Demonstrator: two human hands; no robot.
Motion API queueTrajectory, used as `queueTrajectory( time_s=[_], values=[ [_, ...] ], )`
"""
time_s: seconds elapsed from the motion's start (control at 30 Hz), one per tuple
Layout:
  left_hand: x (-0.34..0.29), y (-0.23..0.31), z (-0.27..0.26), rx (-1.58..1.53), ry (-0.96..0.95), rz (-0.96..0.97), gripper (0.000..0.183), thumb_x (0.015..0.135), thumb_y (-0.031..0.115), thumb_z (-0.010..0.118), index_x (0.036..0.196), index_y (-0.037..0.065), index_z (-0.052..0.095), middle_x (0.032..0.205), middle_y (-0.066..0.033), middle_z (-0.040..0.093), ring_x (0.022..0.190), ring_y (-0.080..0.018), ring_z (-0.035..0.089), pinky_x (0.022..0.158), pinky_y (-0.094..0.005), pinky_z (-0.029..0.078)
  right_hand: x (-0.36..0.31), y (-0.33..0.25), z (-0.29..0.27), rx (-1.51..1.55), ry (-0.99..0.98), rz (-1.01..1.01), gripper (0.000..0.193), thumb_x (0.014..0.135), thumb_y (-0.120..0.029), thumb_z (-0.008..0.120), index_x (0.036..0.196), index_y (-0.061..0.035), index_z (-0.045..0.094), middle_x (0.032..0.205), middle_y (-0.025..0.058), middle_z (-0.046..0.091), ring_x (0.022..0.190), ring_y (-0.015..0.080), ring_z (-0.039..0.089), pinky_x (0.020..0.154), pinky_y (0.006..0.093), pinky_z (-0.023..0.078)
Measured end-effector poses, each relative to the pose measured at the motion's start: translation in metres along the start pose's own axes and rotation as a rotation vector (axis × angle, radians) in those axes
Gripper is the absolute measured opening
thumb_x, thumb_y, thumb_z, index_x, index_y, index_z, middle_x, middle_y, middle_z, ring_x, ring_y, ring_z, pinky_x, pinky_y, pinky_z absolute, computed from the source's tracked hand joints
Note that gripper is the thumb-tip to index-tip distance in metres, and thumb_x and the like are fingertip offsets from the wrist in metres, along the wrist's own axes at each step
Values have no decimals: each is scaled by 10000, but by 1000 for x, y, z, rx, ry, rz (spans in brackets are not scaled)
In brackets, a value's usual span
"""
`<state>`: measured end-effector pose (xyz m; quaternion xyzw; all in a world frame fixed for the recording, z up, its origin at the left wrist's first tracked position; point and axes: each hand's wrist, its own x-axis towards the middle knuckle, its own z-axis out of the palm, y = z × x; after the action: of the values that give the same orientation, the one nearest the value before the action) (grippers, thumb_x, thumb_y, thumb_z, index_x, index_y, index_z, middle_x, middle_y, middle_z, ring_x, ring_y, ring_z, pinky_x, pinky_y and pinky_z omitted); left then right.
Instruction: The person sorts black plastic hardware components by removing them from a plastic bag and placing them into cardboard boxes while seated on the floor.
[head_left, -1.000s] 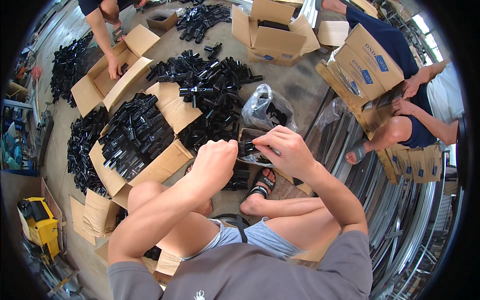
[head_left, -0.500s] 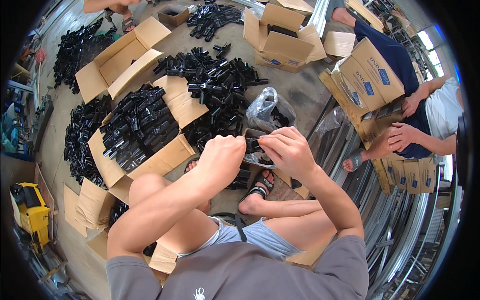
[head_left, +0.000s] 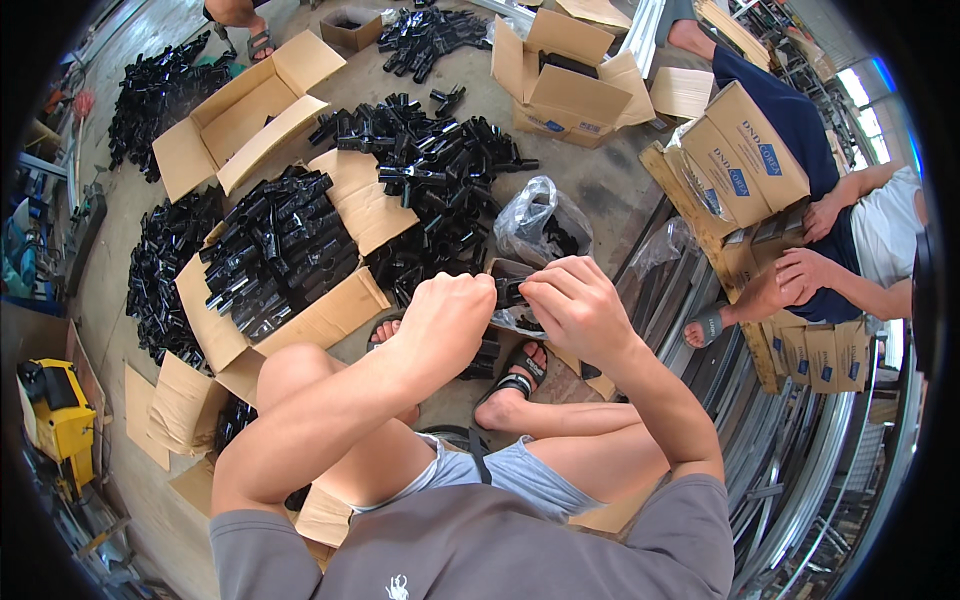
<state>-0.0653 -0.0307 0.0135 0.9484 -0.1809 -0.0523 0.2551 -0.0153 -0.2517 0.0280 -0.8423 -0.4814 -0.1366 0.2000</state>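
Between my two hands, out in front of my knees, is a black tubular fitting [head_left: 510,292]. My left hand [head_left: 452,312] is closed in a fist around its left end, which the fingers hide. The fingertips of my right hand [head_left: 580,305] pinch its other end. Just beyond and below the hands stands a small open carton [head_left: 512,267] with black parts in it. A clear plastic bag [head_left: 540,220] holding small black pieces lies behind that. To the left, an open cardboard box [head_left: 330,325] is filled with rows of similar glossy black fittings.
Loose heaps of black fittings [head_left: 450,160] cover the floor ahead and left. An open box [head_left: 240,110] lies beyond. At right, another person [head_left: 840,230] sits by a pallet [head_left: 700,230] with cartons. Long metal profiles [head_left: 690,370] run along my right. A yellow machine [head_left: 62,415] stands far left.
My hands stay almost in place, still holding the black fitting. At the top left, another person's hand and forearm have moved out of view.
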Motion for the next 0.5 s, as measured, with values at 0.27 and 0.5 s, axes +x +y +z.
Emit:
queueTrajectory(
  time_s=[0.27,0.5],
  values=[
    [1,-3,3,12,-30,-6,268,778,-23,730,1026,-46,633,789,-215,703,785,-397,717,707,-479,572,1,-4,-7,12,-114,53,217,776,-38,794,987,-34,743,986,68,726,954,264,676,848,372,534],
    [2,12,-39,-114,-35,-105,765,839,57,787,1496,151,406,778,-204,698,807,-429,711,727,-509,533,-11,10,5,391,322,635,412,960,-199,753,1316,-20,649,1201,134,706,1124,252,670,935,399,553]
  ],
)
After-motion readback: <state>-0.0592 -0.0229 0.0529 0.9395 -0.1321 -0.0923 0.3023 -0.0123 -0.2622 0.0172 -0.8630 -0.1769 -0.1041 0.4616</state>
